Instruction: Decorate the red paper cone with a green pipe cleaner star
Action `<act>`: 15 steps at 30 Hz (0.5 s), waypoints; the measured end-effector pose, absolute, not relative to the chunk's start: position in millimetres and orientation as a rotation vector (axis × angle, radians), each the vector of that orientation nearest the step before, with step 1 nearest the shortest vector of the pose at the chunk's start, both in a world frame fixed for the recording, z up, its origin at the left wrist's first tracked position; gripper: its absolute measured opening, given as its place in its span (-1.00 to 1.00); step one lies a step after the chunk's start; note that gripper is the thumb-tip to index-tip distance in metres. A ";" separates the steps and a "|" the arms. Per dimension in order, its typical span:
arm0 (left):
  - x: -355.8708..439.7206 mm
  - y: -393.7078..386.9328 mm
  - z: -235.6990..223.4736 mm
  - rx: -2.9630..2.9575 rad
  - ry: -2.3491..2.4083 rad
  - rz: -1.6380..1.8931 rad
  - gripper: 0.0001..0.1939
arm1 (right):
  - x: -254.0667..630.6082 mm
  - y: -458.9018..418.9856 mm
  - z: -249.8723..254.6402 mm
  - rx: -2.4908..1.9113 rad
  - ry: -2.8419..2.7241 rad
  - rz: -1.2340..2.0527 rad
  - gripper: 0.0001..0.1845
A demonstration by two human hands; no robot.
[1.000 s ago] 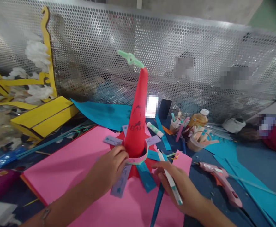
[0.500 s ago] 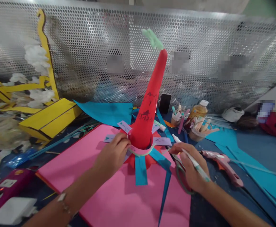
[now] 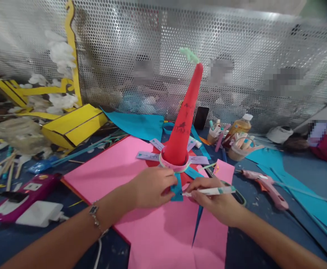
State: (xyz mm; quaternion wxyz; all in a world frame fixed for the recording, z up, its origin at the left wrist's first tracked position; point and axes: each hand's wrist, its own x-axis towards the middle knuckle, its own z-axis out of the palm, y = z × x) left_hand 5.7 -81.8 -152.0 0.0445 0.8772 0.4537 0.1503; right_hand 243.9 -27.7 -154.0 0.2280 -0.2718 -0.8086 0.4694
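A tall red cone (image 3: 183, 116) with a pale green tuft on its tip stands leaning slightly right. Round its foot runs a pink band (image 3: 174, 167), from which lettered purple strips (image 3: 147, 155) and blue strips stick out. My left hand (image 3: 152, 186) is closed at the front, its curled fingertips on a blue strip (image 3: 177, 194). From the other side my right hand (image 3: 214, 201) grips a white marker (image 3: 212, 191), its tip by that strip's right edge. Pink sheets (image 3: 163, 231) lie underneath. Scissors (image 3: 240, 198) are partly hidden behind my right hand.
A pink glue gun (image 3: 267, 183) lies on the right. Behind it stand a bottle (image 3: 240, 125) and cups of markers (image 3: 238, 151). A yellow box (image 3: 73, 125) is at left, above a magenta power strip (image 3: 37, 186). A perforated metal panel (image 3: 110, 67) closes the back.
My left hand has moved from the band's left side to the front blue strip. My right hand has brought the marker left, its tip now at that strip. The view has shifted slightly.
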 end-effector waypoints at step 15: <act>7.0 -77.2 -163.1 2.581 1.336 0.542 -0.86 | 245.8 -29.0 -151.4 -0.814 -2.309 1.070 -0.86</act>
